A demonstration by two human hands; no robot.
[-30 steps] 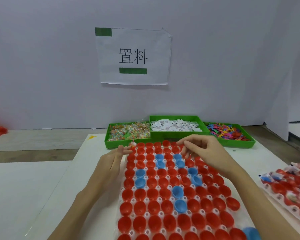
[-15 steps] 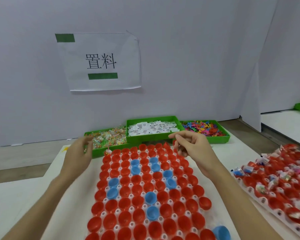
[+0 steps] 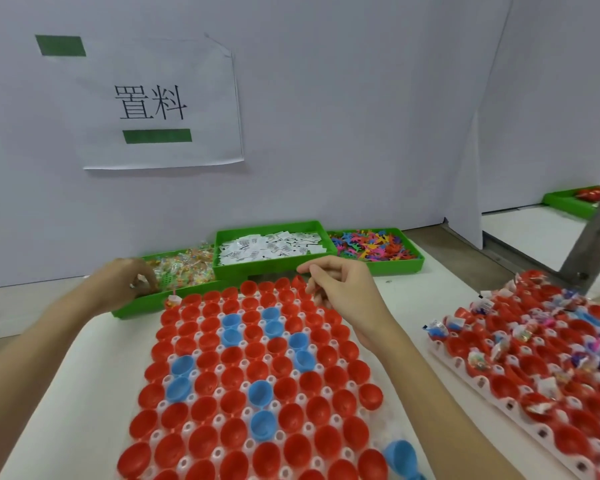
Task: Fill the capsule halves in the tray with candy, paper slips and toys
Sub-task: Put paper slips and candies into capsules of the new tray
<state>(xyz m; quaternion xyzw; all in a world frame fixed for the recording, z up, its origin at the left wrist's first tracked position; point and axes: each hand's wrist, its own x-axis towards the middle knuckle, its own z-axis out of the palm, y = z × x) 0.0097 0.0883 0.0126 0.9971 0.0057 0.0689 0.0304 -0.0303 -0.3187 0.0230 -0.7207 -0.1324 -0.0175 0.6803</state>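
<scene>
Barely begun: one candy (image 3: 172, 299) sits in my tray (image 3: 187, 424). My left hand (image 3: 125, 282) digs, grip unclear; right hand (image 3: 343, 292) curled, seemingly empty.

A big white wall (image 3: 361, 98) stands behind the white table (image 3: 440, 299). A paper sign (image 3: 160, 105) hangs on it.

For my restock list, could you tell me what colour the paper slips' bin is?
Green bin, clearest in the head view.
</scene>
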